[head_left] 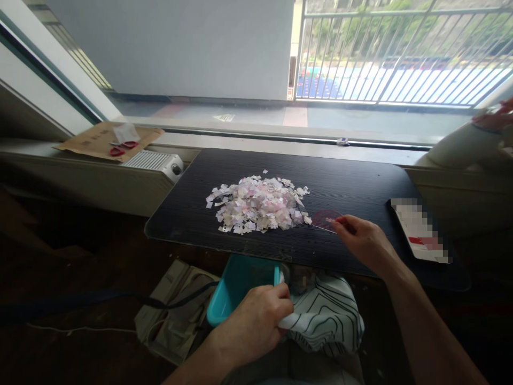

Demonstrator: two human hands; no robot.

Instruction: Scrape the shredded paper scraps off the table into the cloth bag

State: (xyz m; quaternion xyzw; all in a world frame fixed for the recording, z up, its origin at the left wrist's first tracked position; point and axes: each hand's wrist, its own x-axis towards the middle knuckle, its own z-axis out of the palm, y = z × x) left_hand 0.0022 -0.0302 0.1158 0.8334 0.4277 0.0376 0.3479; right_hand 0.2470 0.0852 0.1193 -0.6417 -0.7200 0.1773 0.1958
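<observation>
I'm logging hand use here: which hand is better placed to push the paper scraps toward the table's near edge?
Probably the right hand: it rests on the table holding a clear pink piece right beside the scrap pile. The left hand is below the table edge, gripping patterned fabric by the teal bin.

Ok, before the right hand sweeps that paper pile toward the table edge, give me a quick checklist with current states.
1. Right hand grips the clear semicircular tool: ok.
2. Tool edge sits against the paper scrap pile: ok, at its right side.
3. Teal bin sits below the table edge: ok.
4. Left hand holds the striped bag beside the bin: ok.
5. Bag mouth open under the edge: cannot tell.
6. Blurred card lies apart from the pile: ok.
</observation>
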